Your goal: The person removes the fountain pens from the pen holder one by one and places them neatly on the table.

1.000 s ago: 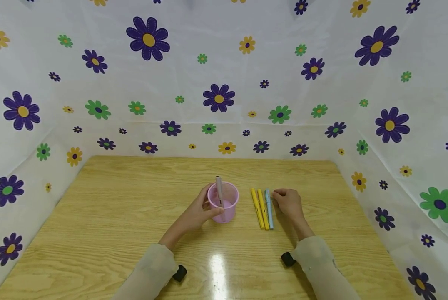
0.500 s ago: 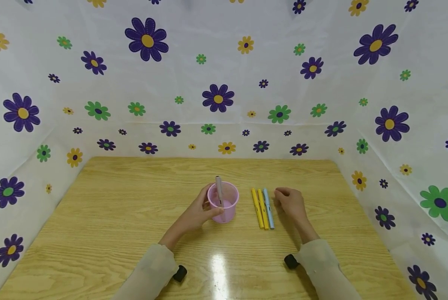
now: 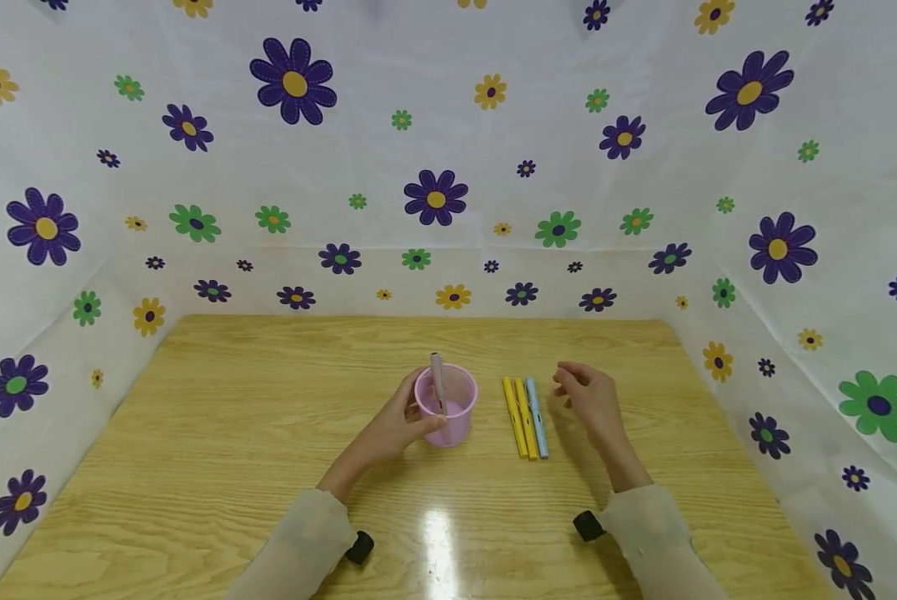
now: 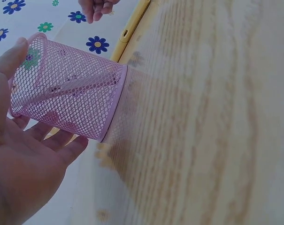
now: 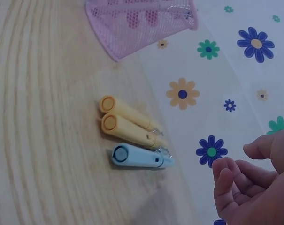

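My left hand (image 3: 406, 419) grips a pink mesh cup (image 3: 450, 410) standing mid-table; the thumb lies by the rim and the fingers wrap the wall (image 4: 66, 103). A grey-pink pen (image 3: 438, 380) stands inside the cup. To the right of it lie two yellow pens (image 3: 519, 415) and a light blue pen (image 3: 537, 417), side by side and touching. My right hand (image 3: 585, 398) hovers just right of the blue pen (image 5: 137, 156), fingers loosely curled (image 5: 247, 185), holding nothing and touching no pen.
The wooden table (image 3: 253, 433) is walled on three sides by white cloth with flower prints (image 3: 433, 200). Small black wrist mounts (image 3: 587, 525) sit by my sleeves near the front edge.
My right hand has drawn back to the right from the blue pen and lifted a little. The left hand, cup and pens have stayed put.
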A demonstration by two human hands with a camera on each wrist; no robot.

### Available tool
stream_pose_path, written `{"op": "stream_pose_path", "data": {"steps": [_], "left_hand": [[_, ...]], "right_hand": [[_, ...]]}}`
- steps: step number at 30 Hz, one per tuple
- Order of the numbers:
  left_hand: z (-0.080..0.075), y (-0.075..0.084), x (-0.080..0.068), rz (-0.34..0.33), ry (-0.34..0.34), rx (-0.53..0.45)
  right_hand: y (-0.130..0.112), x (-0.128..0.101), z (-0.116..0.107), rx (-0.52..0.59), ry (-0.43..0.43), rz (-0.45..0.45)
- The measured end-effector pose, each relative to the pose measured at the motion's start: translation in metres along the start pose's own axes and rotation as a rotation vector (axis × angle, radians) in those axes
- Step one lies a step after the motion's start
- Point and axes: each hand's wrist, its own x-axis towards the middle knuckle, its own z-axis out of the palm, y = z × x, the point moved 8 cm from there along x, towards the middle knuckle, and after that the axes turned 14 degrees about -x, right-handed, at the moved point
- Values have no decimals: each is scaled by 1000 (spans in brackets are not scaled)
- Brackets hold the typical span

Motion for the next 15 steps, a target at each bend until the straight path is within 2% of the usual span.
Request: {"op": "stream_pose_path", "data": {"steps": [15], "left_hand": [[0, 1, 0, 7, -11, -12]], "right_hand": [[-19, -6, -2, 135, 6, -34]]}}
